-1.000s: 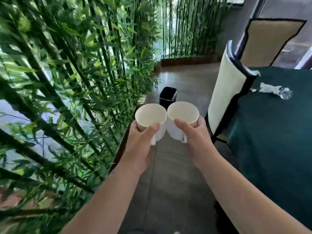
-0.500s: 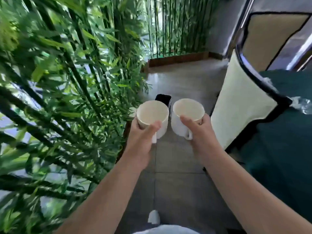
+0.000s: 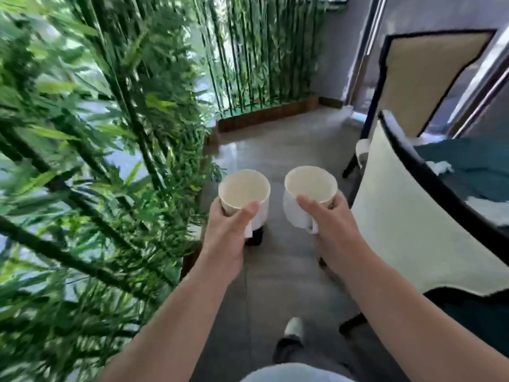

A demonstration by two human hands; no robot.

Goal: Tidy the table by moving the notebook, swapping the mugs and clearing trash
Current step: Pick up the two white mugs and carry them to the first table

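Observation:
I hold two empty white mugs upright over the grey floor, a small gap between them. My left hand point(image 3: 228, 232) grips the left mug point(image 3: 243, 190) around its body. My right hand point(image 3: 329, 219) grips the right mug point(image 3: 309, 186), whose handle points down toward me. A black bin point(image 3: 254, 238) stands on the floor just below the left mug, mostly hidden by it and my left hand. On the teal table point(image 3: 473, 166) at the right edge lies crumpled white trash point(image 3: 440, 167). No notebook is in view.
Dense bamboo plants point(image 3: 96, 161) fill the left side, with more behind a wooden planter point(image 3: 264, 114) at the back. A cream chair with dark trim point(image 3: 413, 221) stands right of my right arm, another chair point(image 3: 429, 78) beyond it. My shoe point(image 3: 292, 330) shows below.
The mugs have drawn apart, from touching to a gap. I have moved forward: the bin now sits directly under the left mug and the cream chair is closer on the right.

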